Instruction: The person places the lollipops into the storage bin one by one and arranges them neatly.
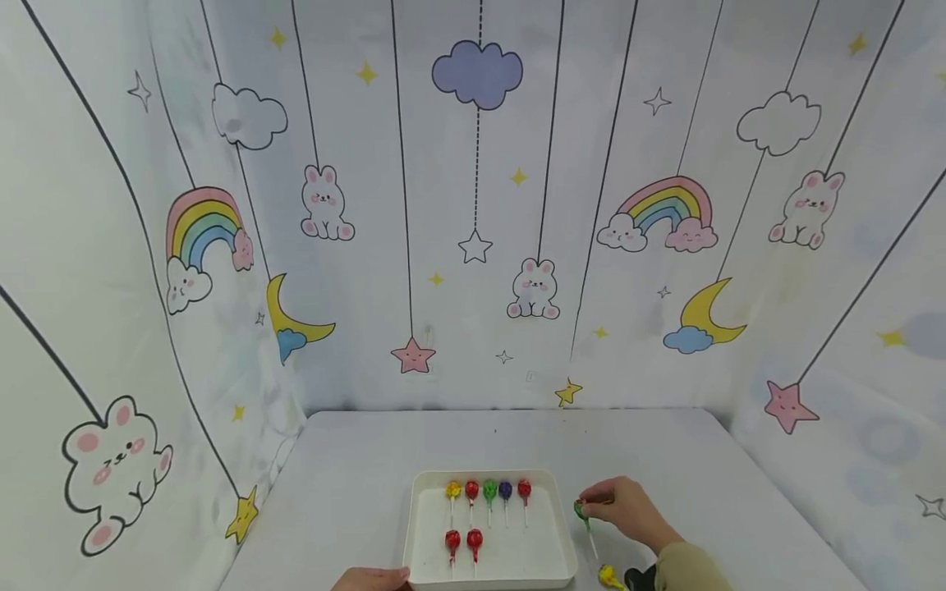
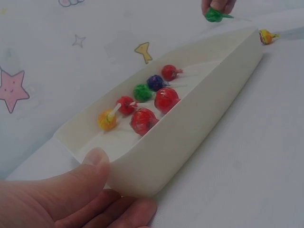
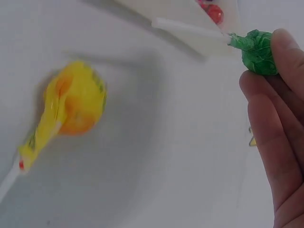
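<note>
My right hand (image 1: 624,509) pinches a green lollipop (image 3: 259,52) by its wrapped head, to the right of the tray, with the white stick pointing away from the fingers. With my left hand (image 2: 71,194) I grip the near left corner of the white tray (image 1: 528,554), thumb over the rim and fingers under it. A back row in the tray has a yellow lollipop (image 1: 453,490), a red one, a green one (image 1: 490,491), a purple one (image 1: 506,490) and another red. In front of them lie two red lollipops (image 1: 452,539).
On the table right of the tray lies a yellow lollipop (image 3: 76,99), below my right hand. The white table (image 1: 355,460) runs back to a cloth wall (image 1: 355,312) printed with rabbits, stars and clouds, with more such cloth on both sides.
</note>
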`<act>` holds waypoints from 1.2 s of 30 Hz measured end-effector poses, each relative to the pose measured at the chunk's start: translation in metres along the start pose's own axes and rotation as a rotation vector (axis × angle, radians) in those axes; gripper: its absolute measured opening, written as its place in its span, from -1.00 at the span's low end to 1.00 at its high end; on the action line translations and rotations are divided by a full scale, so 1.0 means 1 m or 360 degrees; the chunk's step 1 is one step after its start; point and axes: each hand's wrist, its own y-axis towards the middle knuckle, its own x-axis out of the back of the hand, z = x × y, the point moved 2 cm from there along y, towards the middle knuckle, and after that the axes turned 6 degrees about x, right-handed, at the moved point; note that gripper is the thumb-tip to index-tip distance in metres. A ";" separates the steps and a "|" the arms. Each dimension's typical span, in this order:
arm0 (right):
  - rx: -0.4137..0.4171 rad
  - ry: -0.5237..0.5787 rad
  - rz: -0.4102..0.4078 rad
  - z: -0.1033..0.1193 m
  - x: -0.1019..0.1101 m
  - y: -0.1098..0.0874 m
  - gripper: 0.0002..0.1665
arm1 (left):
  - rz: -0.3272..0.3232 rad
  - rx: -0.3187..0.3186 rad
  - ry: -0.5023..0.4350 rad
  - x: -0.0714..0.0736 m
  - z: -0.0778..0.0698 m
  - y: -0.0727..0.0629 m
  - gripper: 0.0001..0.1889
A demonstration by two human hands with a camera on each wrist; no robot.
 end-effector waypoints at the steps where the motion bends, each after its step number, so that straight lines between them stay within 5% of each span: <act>1: 0.0011 0.0026 0.0001 0.003 -0.004 0.003 -0.71 | -0.0001 -0.0001 0.0003 0.000 -0.001 -0.001 -0.42; 13: 0.0121 0.0156 0.0074 0.046 -0.067 0.039 -0.81 | 0.0120 -0.0034 -0.0097 -0.003 0.000 -0.005 -0.40; 20: 0.0131 0.0238 0.0107 0.060 -0.096 0.051 -0.93 | 0.0045 -0.0026 -0.0088 -0.004 -0.001 -0.004 -0.42; 36: -0.0036 -0.0066 0.0228 0.064 -0.126 0.050 -0.84 | 0.0011 -0.0019 -0.0051 -0.003 -0.002 -0.005 -0.45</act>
